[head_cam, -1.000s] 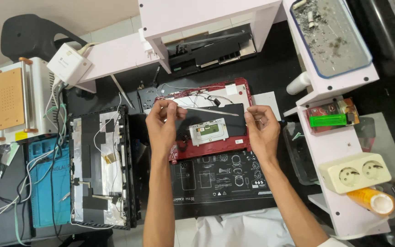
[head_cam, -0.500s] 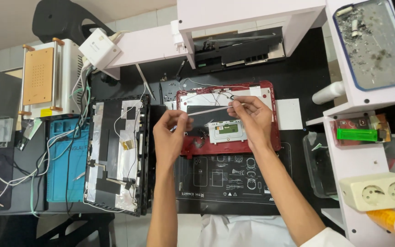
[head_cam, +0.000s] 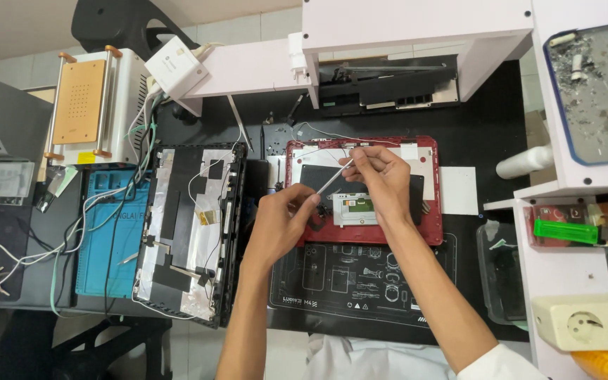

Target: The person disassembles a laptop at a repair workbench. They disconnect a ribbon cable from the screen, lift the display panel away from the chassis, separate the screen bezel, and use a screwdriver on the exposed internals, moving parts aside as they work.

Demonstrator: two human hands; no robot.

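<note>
Pinching thin metal tweezers (head_cam: 332,180), right hand (head_cam: 381,179) works over red laptop shell (head_cam: 360,190) at counter (head_cam: 487,141) centre; left hand (head_cam: 279,225), fingers curled at tweezer tip, touches shell's left edge

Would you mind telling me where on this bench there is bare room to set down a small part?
The black mat is bare right of the red case, around the white card. The printed mat in front of the case is mostly open. Left is crowded: the open lid, blue mat and cables.
</note>
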